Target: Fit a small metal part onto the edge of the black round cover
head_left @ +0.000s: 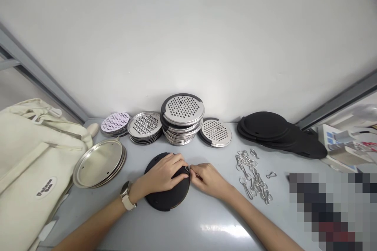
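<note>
A black round disc lies flat on the grey table, and my left hand grips it from above, fingers curled over its far right edge. My right hand comes in from the right, its thumb and forefinger pinching a small metal piece at the disc's rim. The two hands nearly meet there. Most of that small piece is hidden by my fingers. A wristwatch with a pale strap sits on my left wrist.
Stacks of perforated steel grater discs stand along the wall. Black discs lie at back right, with a heap of metal clips nearer my right hand. Plain metal plates and a cream canvas bag lie left. A pixelated patch covers the lower right.
</note>
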The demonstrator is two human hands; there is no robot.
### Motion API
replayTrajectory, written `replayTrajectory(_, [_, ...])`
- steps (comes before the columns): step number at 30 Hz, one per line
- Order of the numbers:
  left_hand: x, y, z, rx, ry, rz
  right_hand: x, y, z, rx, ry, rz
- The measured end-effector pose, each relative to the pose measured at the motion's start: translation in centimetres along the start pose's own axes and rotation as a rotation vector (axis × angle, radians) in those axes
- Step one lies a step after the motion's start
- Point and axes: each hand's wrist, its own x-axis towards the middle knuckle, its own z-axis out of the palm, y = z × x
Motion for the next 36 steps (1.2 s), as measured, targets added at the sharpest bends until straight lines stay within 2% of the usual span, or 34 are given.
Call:
replayTrajectory(8, [0.1, 0.1, 0.0, -0.002, -0.013, -0.001, -0.2, 0.1, 0.1, 0.007, 0.004, 0.005])
replayTrajectory(14, [0.3, 0.5, -0.1, 0.017, 0.032, -0.048, -0.2, -0.8, 1.0, -0.104, 0.074, 0.127])
replayTrajectory(20, [0.4, 0.4, 0.0, 0.022, 0.021, -0.048, -0.2, -0.8, 1.0, -0.134, 0.053, 0.068])
replayTrajectory(36, [0.1, -0.2, 0.2, 0.012, 0.018, 0.025, -0.1, -0.4, 0.1, -0.135, -0.027, 0.038])
